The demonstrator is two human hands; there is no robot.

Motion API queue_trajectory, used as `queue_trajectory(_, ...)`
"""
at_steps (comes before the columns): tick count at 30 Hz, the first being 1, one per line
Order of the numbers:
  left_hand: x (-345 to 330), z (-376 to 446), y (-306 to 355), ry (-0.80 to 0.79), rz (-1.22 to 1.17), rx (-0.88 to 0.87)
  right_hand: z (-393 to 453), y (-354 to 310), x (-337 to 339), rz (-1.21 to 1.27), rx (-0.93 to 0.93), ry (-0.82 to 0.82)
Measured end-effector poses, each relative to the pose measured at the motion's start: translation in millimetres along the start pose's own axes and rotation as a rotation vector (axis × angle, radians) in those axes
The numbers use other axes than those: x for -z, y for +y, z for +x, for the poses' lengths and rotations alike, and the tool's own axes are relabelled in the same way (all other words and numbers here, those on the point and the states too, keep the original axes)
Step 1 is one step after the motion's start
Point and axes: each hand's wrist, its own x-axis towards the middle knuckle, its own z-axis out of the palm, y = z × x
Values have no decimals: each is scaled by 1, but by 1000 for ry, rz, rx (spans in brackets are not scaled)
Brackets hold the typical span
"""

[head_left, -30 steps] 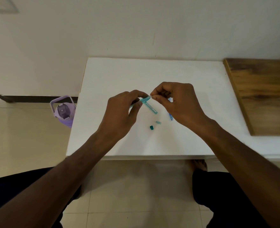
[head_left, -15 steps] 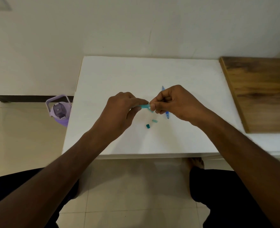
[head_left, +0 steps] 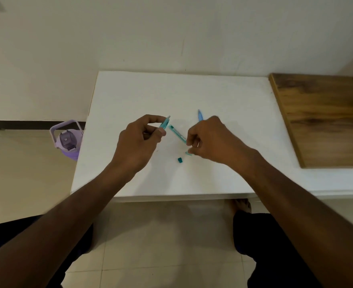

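1. Head view shows a teal pen in parts on a white table (head_left: pixel 130 96).
2. Left hand (head_left: pixel 139 143) is curled. It pinches the front part (head_left: pixel 164 124) of the pen between thumb and first finger. That part is held a little above the table and points far and right.
3. Right hand (head_left: pixel 212 140) has curled fingers. Its fingertips sit right at the near end of the tube (head_left: pixel 177 133) and just over a small clear bit (head_left: pixel 189 154). I cannot tell if it holds either one.
4. Tube lies flat on the table between the two hands. A dark cap (head_left: pixel 179 160) lies just on the near side of it. A blue pen (head_left: pixel 200 115) pokes out on the far side of the right hand.
5. I think all these parts are very light, hard, smooth plastic. They will not bend, but they can slip from fingers and roll away. The bit and the cap would be easy to lose.
6. Best place to hold the tube is likely its middle, with finger and thumb on its two sides. The tiny parts need a soft fingertip pinch.
7. Far and left of the hands the table is bare, so there is lots of room. The cap lies closer to the near edge, so a rolling part could drop to the floor. A wood board (head_left: pixel 321 121) lies on the right, well apart. A purple bottle (head_left: pixel 67 142) stands on the floor past the left edge.
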Motion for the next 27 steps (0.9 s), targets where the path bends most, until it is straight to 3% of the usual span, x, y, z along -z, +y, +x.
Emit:
queue_trajectory(10,-3,-1,0,1,44,-37,1,-12,-16,-51,-23,-107)
queue_trajectory(13,-1,-1,0,-3,46,-65,-1,-16,-3,256,-21,83)
queue_trajectory(16,0,-2,2,-1,45,-84,2,-25,10,696,-121,301)
queue_trajectory(18,-1,-1,2,2,56,-83,4,-27,13,847,-196,377)
queue_trajectory(27,-3,-2,2,-3,99,-135,4,-26,11,890,-206,365)
